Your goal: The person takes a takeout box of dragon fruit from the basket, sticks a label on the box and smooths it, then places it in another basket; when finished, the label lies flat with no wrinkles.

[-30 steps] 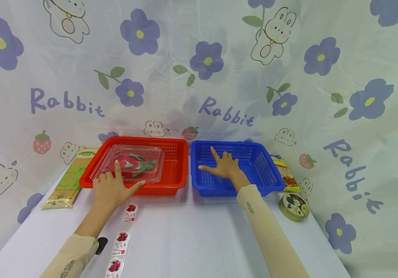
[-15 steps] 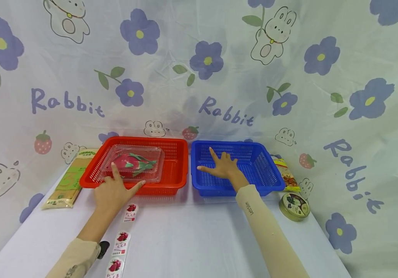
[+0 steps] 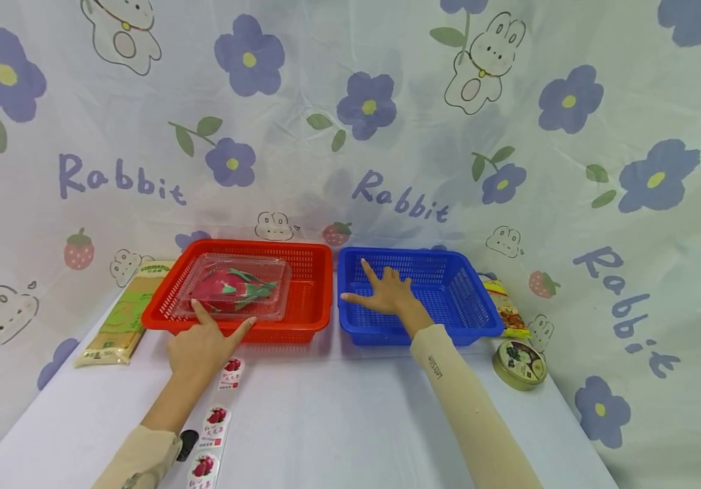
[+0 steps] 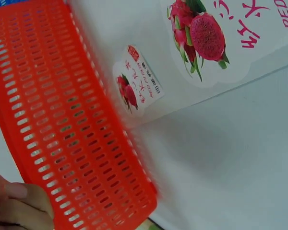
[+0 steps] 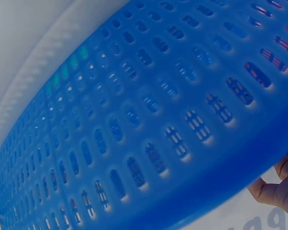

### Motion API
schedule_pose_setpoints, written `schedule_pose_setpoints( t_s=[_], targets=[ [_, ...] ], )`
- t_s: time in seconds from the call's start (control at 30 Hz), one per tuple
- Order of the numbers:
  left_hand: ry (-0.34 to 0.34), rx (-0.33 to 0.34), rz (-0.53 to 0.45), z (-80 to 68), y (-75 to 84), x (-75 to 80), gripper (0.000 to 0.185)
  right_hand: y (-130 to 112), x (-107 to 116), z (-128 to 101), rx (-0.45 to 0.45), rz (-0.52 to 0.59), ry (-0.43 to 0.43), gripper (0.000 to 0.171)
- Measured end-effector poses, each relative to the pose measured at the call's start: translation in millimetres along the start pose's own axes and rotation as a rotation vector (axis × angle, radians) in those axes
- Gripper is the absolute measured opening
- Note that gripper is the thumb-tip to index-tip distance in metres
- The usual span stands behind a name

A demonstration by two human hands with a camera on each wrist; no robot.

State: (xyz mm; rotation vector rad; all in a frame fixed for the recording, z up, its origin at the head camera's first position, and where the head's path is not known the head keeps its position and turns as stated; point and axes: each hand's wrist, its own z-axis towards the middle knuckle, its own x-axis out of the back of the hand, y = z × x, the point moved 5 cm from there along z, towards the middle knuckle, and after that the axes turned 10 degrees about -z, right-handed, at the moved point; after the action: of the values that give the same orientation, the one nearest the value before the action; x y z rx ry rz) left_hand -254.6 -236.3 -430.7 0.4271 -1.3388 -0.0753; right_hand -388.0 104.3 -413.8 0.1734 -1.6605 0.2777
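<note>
A red basket [image 3: 310,319] holds a clear plastic box with a dragon fruit [image 3: 237,285] inside. My left hand [image 3: 204,343] is at the basket's front rim, with index finger and thumb stretched out against it and the other fingers curled; it holds nothing. In the left wrist view the red basket's wall [image 4: 62,120] fills the left side, with my fingers [image 4: 19,206] at the bottom corner. My right hand [image 3: 387,295] lies flat with spread fingers inside the blue basket [image 3: 454,333]. The right wrist view shows that blue basket's mesh [image 5: 134,120] up close.
A strip of dragon-fruit stickers [image 3: 219,407] lies on the white table below my left hand; the same stickers [image 4: 137,86] show in the left wrist view. A noodle packet [image 3: 121,316] lies left of the red basket. A snack packet [image 3: 503,305] and a round tin [image 3: 518,363] lie right of the blue one.
My left hand has drawn back from the top of the clear box to the red basket's front rim. My right hand has slid slightly left inside the blue basket.
</note>
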Motion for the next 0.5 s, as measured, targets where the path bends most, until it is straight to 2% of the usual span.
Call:
schedule_pose_setpoints(
  t_s=[0.17,0.5],
  targets=[
    [-0.036,0.033,-0.013,-0.8,-3.3,-5.1,0.121,-6,0,1,0.012,0.005,-0.010,0.104],
    [-0.059,0.067,-0.018,-0.4,-6.3,-11.3,0.122,-18,-4,5,0.027,-0.004,0.000,0.104]
  ],
)
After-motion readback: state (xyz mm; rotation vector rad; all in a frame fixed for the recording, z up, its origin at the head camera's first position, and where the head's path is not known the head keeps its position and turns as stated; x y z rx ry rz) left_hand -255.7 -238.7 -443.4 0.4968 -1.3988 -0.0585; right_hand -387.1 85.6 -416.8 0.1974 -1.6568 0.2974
